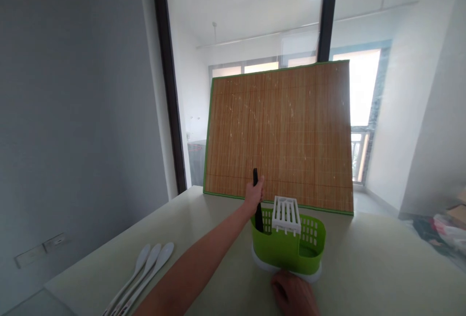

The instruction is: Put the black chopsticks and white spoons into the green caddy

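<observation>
My left hand (255, 192) is closed around a bundle of black chopsticks (258, 221), held nearly upright. Their lower ends are inside the left end of a green utensil holder (275, 249), behind its front wall. A white slatted rack (286, 214) sits across the holder's top, over its middle. The holder stands on a white base tray (262, 264). At the tray's front edge, my right hand (293, 292) rests on the table with its fingers curled in; nothing shows inside them. Whether it presses on the tray is hard to see.
Three white long-handled spoons (145, 273) lie side by side on the pale table (367, 267) at left. Behind the holder a bamboo mat (280, 131) with green edging leans against a dark-framed glass partition (165, 63). A grey wall (91, 102) borders the left.
</observation>
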Demonstrator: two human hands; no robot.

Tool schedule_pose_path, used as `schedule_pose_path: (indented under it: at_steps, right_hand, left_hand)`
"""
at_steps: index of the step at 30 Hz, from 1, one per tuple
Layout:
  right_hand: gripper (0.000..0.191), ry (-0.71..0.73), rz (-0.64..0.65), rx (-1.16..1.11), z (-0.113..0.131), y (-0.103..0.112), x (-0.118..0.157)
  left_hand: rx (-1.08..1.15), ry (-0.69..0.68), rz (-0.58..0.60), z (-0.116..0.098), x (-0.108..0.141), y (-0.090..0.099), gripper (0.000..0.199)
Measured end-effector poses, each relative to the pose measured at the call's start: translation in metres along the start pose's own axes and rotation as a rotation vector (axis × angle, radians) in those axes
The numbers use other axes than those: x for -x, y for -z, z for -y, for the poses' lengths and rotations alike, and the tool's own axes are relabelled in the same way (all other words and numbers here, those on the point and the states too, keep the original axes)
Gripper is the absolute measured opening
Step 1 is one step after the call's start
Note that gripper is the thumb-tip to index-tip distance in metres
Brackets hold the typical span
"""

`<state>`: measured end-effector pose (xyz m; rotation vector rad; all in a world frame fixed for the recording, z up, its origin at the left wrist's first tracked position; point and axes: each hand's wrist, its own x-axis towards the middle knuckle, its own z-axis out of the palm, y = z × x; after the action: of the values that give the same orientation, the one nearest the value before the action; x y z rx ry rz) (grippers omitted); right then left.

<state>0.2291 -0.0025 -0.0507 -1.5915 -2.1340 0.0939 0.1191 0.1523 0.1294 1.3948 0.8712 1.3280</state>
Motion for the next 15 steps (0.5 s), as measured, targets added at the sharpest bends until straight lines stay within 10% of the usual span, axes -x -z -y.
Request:
schedule_pose_path:
  at_steps: [9,15]
  right_hand:
    - [0.024,0.023,0.017,-0.048,-0.003,0.002,0.004]
    - [0.028,0.006,0.083,-0.048,-0.01,0.0,0.005]
  left_hand:
    - [-0.107,-0.185,-0.141,-0.111,-0.006,0.089,0.049]
    - [-0.557,0.049,-0.272,-0.089,0.017,0.187,0.046]
